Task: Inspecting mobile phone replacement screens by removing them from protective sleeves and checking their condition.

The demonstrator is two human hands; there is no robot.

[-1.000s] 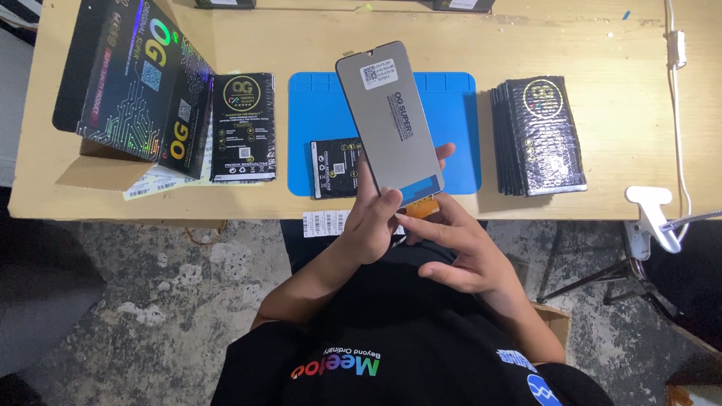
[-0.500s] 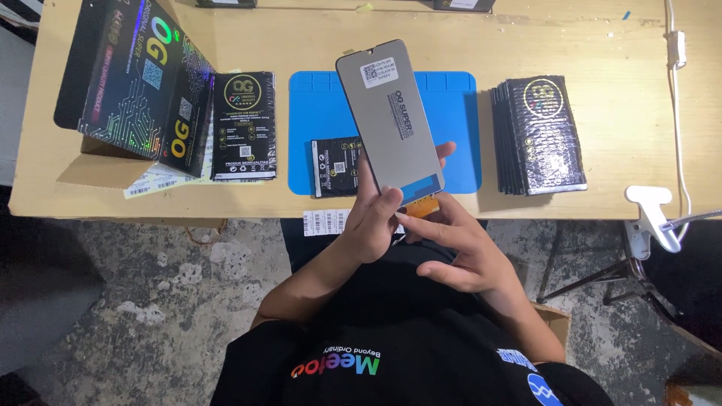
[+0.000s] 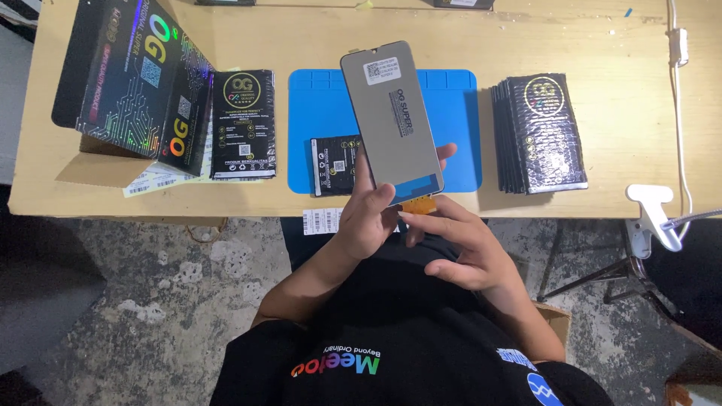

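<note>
Two bare hands work at a phone display panel (image 3: pixel 392 120) held up over the near edge of a wooden workbench (image 3: pixel 617 45), seen from the head camera. The left hand (image 3: pixel 367 218) is clamped on the panel's lower end, thumb on its grey back and fingertips showing past the right edge, keeping it upright with its sticker-bearing back toward the camera. The right hand (image 3: pixel 459 244) sits just below, its fingers loosely curled and its fingertips at the small orange flex cable (image 3: pixel 418 206) that hangs from the panel's bottom edge; whether they pinch the cable cannot be told. The panel hangs above a blue work mat (image 3: pixel 320 113) laid on the bench, partly covering it. A small black battery-like pack (image 3: pixel 335 164) lies on the mat's near left part, just beside the left hand. Left of the mat rests a flat black packet (image 3: pixel 243 124), and beyond it a large black box with rainbow-coloured print (image 3: pixel 128 83), tilted, with white barcode labels (image 3: pixel 154 182) under its near corner. Another barcode label (image 3: pixel 322 221) hangs at the bench's front edge. Right of the mat stands a stack of black packets (image 3: pixel 540 134). A white clamp (image 3: pixel 653 207) grips the bench's right corner, and a white cable (image 3: pixel 679 98) runs along that side.
</note>
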